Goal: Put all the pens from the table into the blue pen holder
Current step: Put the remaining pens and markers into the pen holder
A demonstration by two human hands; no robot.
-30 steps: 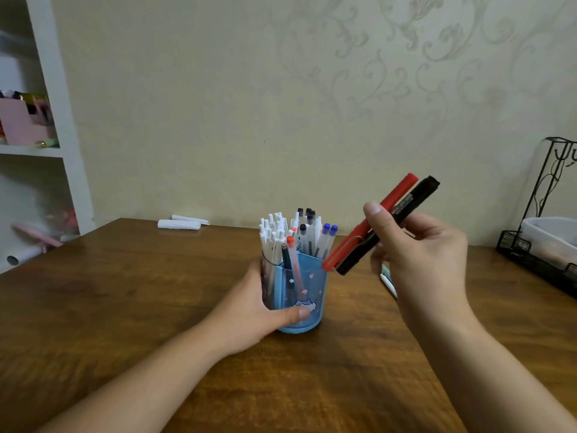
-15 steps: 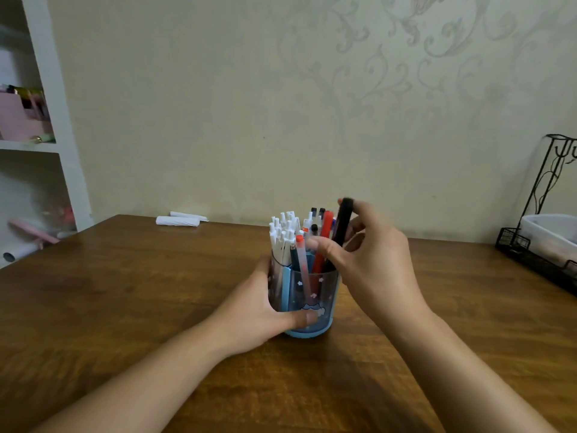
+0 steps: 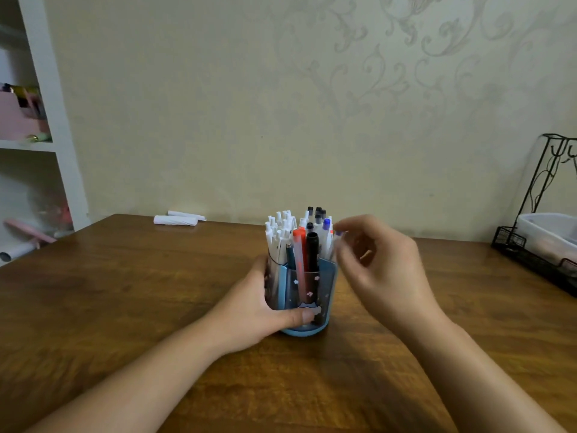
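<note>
**Pens upright in the holder, right hand empty beside them**

Pens (image 3: 299, 235) stand bunched in the blue pen holder (image 3: 307, 295), long axes near vertical, caps and clickers pointing up, tips down inside. A red marker (image 3: 300, 254) and a black marker (image 3: 312, 251) stand side by side in the holder's near compartment, upright like the rest.

The left hand (image 3: 259, 310) grips the holder from its left side, fingers curled round the wall, the thumb across the front near the base. The right hand (image 3: 379, 270) hovers just right of the holder at the height of the pen tops, fingers loosely curled and blurred, holding nothing as far as I can tell; its fingertips (image 3: 338, 231) sit just beside the rightmost pens.

On the table (image 3: 125, 292) around the holder no loose pen shows. Far behind and left of the holder, by the wall, lie white rolled things (image 3: 176, 219); whether they are pens I cannot tell. If any pen is left, the free right hand is the one to fetch it.
</note>
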